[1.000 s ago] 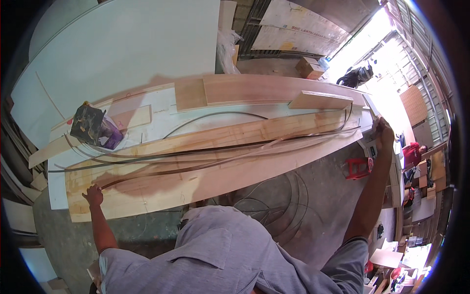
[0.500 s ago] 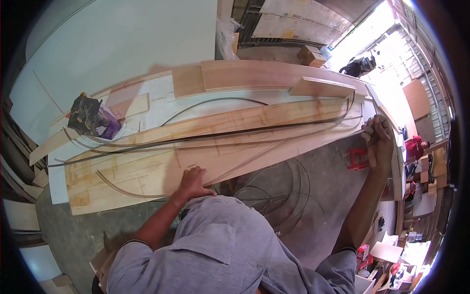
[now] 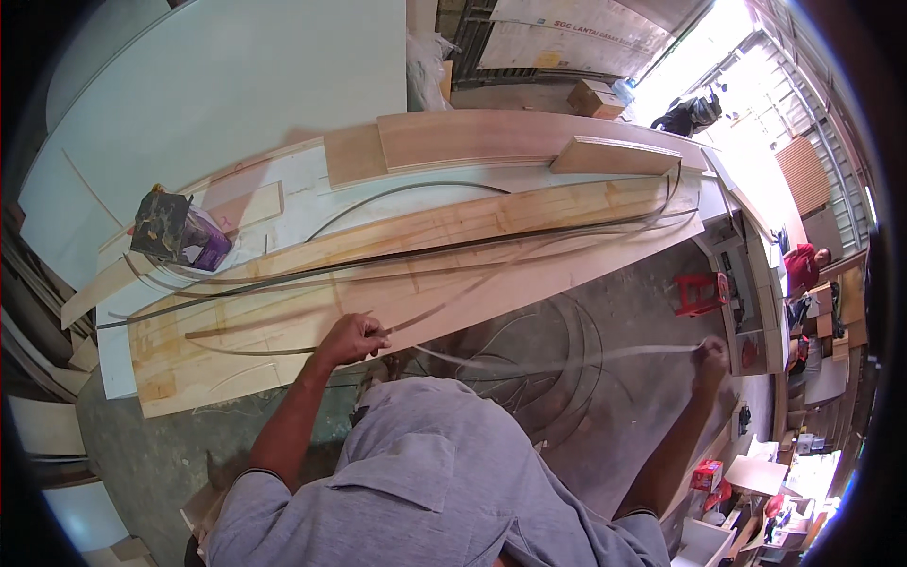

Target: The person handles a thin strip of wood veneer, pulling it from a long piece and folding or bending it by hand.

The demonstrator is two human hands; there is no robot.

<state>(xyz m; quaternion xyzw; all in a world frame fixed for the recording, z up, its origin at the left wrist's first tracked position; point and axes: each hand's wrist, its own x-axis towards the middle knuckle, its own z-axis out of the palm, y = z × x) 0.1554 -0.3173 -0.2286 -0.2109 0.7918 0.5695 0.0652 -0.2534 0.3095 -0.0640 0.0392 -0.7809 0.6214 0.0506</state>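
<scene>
A long wooden board (image 3: 274, 317) lies across the worktable, with thin flexible edging strips spread over it. Over its near edge, my left hand (image 3: 353, 340) is closed around a thin strip that curves away to both sides. My right hand (image 3: 710, 361) is out at the right, past the board, with fingers closed on the end of a pale edging strip (image 3: 605, 356). This strip stretches from near my left hand across to the right, above the floor, and is blurred by motion. A dark strip (image 3: 406, 253) runs lengthwise along the board.
A black-topped purple container (image 3: 179, 231) stands at the board's left. Plywood pieces (image 3: 472, 142) lie along the far side. Loose coiled strips (image 3: 567, 406) are on the floor, near a red stool (image 3: 697, 295). A person in red (image 3: 803, 269) is far right.
My right hand has come down toward me from the board's right end, drawing the pale strip out over the floor. My left hand, spread on the board before, has closed and shifted slightly left.
</scene>
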